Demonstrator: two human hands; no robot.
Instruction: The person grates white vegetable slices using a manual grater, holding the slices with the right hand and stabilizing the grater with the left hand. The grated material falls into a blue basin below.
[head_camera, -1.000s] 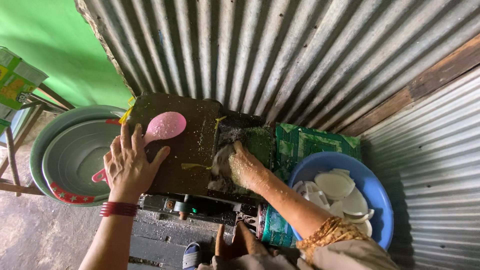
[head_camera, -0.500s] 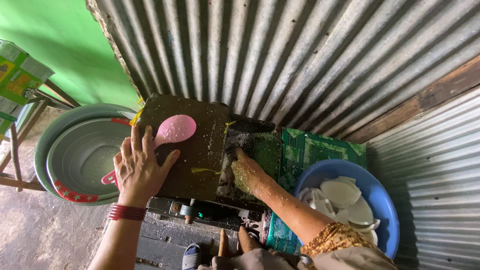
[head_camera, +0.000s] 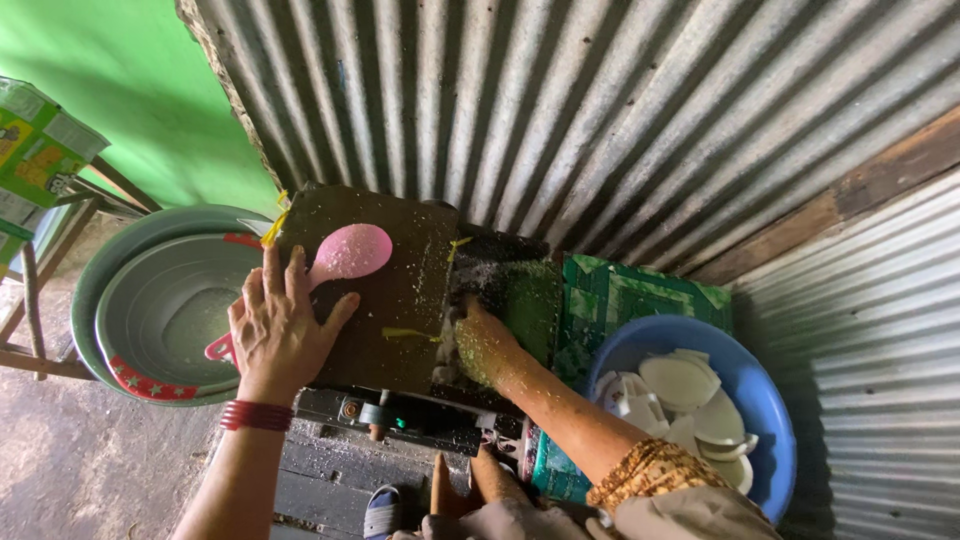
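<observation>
My left hand (head_camera: 280, 325) lies flat, fingers spread, on the dark flecked top of a grating machine (head_camera: 400, 300), covering the handle of a pink plastic spoon (head_camera: 350, 252) that rests there. My right hand (head_camera: 480, 345), coated in white shreds, is pushed into the machine's opening beside the green-stained part (head_camera: 525, 300); what it presses is hidden, and I cannot tell whether it grips anything. A red bangle (head_camera: 255, 415) sits on my left wrist.
A grey metal basin (head_camera: 160, 310) sits inside a green one (head_camera: 95, 270) to the left. A blue bowl (head_camera: 760, 400) with several white coconut pieces (head_camera: 690, 395) stands at right on green patterned sacking (head_camera: 620, 295). Corrugated metal walls close the back and right.
Both hands stay in place; only the view has shifted slightly. The right hand seems pushed a little further into the opening.
</observation>
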